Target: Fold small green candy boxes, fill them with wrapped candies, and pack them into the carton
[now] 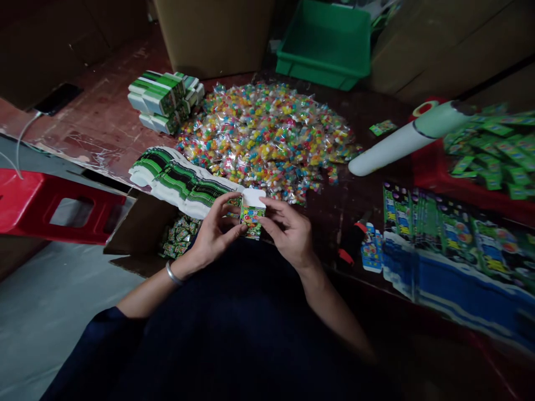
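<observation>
Between my two hands is a small printed candy box (253, 219), green with colourful print, its white top flap standing up. My left hand (219, 227) grips its left side with thumb and fingers. On the other side, the fingers and thumb of my right hand (289, 225) hold the right edge. Just beyond lies a big heap of clear candy packets (267, 133) filled with multicoloured sweets. A fanned row of flat green and white cartons (179, 178) reaches to my left hand. Below that hand, an open cardboard box (137, 228) contains many small filled boxes.
Bundled carton stacks (156, 97) stand at the back left, a green tray (321, 50) at the back. To the right are a white roll (393, 145), printed sheets (460, 256), a red-handled tool (353, 242) and a red bin (430, 161) of green packs. A red stool (37, 206) is left.
</observation>
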The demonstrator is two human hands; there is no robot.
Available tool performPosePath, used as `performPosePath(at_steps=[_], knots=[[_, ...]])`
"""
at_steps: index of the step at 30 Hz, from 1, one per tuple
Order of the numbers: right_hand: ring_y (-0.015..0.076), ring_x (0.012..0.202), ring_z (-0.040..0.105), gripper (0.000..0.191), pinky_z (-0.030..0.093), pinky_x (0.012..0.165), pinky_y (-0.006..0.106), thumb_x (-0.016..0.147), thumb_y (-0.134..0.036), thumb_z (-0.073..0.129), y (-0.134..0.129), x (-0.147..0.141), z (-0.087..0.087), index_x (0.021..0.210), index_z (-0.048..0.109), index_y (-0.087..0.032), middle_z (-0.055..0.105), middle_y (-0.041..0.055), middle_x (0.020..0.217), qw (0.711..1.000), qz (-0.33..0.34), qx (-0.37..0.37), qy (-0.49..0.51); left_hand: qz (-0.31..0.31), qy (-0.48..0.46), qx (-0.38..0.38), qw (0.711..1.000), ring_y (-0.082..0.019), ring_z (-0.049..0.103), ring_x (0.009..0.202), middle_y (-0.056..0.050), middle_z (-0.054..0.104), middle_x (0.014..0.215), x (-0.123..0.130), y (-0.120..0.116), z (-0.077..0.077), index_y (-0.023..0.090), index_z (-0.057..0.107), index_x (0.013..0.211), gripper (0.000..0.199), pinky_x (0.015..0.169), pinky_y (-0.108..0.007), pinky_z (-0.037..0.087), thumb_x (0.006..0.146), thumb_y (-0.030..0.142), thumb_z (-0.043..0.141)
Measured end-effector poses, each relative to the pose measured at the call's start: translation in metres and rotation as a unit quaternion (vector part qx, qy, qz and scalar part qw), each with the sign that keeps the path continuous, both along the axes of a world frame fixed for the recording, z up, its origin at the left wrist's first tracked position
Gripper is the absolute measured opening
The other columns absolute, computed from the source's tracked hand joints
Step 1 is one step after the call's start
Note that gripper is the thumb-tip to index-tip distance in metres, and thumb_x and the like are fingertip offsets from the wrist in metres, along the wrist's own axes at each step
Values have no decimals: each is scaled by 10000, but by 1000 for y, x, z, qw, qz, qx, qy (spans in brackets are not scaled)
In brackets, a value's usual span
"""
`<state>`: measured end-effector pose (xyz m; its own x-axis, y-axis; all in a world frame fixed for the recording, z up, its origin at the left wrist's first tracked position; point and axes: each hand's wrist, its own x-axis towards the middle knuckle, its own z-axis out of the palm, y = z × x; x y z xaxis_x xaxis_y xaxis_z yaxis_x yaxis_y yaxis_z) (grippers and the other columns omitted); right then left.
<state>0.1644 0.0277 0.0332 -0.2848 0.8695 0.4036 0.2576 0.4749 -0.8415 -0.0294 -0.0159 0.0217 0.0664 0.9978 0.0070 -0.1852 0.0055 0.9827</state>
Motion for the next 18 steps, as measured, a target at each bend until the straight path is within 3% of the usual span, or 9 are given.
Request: performPosePath(at_steps=[2, 5, 8, 10, 13, 18], knots=[[185, 862, 792, 236, 666, 785, 306, 966, -332, 721, -5, -2, -7, 1186, 744, -249, 813, 45, 1089, 999, -13, -30, 24, -23, 3, 1, 1000, -133, 653, 829, -55, 641, 1122, 1, -1, 2, 252, 566, 1361, 554, 737, -248, 570, 872, 333, 813], [191, 867, 782, 91, 648, 805, 325, 975, -284, 693, -8, -5, -11, 1013, 756, -232, 807, 41, 991, 999, -40, -10, 25, -59, 9, -14, 998, -124, 616, 823, -60, 645, 1121, 0, -2, 3, 205, 633, 1240, 418, 713, -230, 537, 880, 329, 805], [214, 996, 767, 64, 623, 907, 380, 966, -238, 694, -6, -8, -10, 911, 727, -236, 793, 61, 1084, 999, -34, 36, 10, -88, -12, -38, 995, -101, 594, 776, -51, 631, 1106, -1, 0, 3, 191, 635, 1174, 366, 669, -207, 509, 883, 331, 807], [213, 1036, 760, 30, 616, 916, 381, 968, -224, 687, -6, -10, -10, 958, 705, -246, 783, 64, 1117, 998, -36, 35, 39, -84, -29, -34, 995, -79, 580, 748, -40, 617, 1111, -2, 1, 3, 203, 621, 1167, 362, 649, -187, 500, 880, 311, 813], [197, 933, 761, 158, 621, 823, 336, 932, -284, 750, -7, -14, -8, 1060, 663, -252, 766, 40, 1009, 992, -46, -20, 115, -45, -48, -10, 998, -96, 607, 844, -30, 595, 1124, -2, 3, 1, 230, 576, 1164, 403, 719, -184, 542, 856, 262, 833], [164, 787, 699, 192, 578, 719, 290, 882, -376, 796, 0, -14, 1, 860, 674, -230, 717, 8, 857, 983, -7, -149, 107, -29, 8, 5, 1000, -133, 623, 963, -50, 582, 1165, -2, 1, 0, 225, 558, 1147, 353, 780, -206, 581, 883, 232, 792]])
